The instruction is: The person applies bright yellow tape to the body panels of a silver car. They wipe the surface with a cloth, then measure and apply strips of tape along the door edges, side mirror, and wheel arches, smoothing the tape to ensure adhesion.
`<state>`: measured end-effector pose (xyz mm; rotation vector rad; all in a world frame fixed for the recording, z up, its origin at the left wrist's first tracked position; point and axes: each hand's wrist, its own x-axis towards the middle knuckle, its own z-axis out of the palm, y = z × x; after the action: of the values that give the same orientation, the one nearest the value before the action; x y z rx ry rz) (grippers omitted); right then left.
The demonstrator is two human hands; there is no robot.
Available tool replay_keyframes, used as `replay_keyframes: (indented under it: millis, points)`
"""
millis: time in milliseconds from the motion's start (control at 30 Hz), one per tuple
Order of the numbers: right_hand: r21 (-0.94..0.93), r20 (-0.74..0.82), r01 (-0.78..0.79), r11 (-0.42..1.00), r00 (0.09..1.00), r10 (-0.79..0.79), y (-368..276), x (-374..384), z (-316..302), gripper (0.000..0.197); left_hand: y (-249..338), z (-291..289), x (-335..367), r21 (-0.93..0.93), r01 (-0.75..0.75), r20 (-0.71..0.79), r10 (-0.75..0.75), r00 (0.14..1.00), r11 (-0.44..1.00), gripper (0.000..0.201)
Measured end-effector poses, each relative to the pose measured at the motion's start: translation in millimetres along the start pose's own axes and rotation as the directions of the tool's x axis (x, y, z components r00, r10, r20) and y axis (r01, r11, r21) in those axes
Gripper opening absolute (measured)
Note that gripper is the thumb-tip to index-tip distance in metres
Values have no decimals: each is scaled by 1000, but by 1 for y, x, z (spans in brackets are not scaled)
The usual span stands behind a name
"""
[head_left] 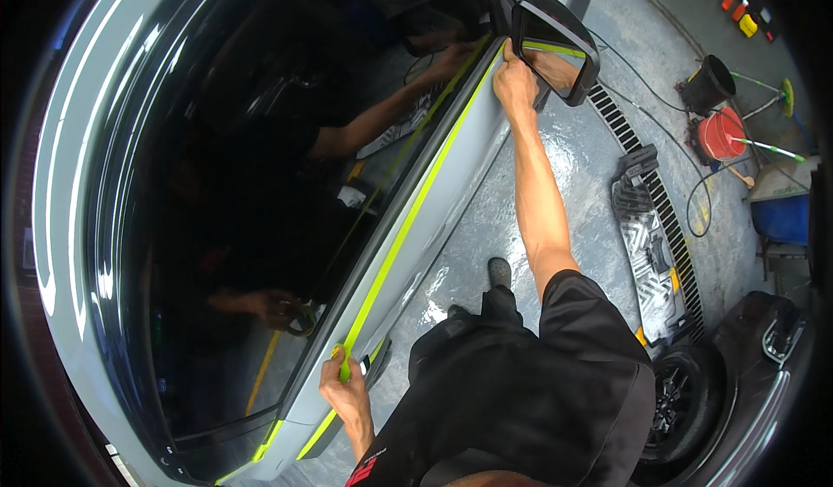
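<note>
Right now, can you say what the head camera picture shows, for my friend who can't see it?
A person's two bare hands press a long strip of yellow-green masking tape along the grey car door below its dark window: the left hand near the door handle, the right hand by the black side mirror. Red and black buckets stand on the wet concrete floor.

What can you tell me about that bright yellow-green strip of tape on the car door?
The tape is a narrow, bright yellow-green strip stuck along the grey car door, just under the dark window. It runs straight from near the side mirror to the door's rear end. The right hand presses one end; the left hand holds the other.
</note>
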<state>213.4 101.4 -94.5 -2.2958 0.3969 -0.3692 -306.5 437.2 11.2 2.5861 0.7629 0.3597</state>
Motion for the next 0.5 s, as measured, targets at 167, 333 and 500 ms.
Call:
replay_keyframes:
  millis: [167, 333, 500]
  points:
    - [43, -25, -23, 999, 999, 24, -3, -3, 0, 60, 8, -19, 1, -124, 102, -94, -114, 989, 987, 18]
    - [64, 6, -42, 997, 999, 41, -7, -4, -1, 59, -12, -5, 4, -202, 171, -71, -189, 979, 964, 16]
    - [124, -16, -41, 991, 999, 44, -11, -7, -2, 60, 1, 10, 13, -33, 151, -183, -155, 971, 988, 17]
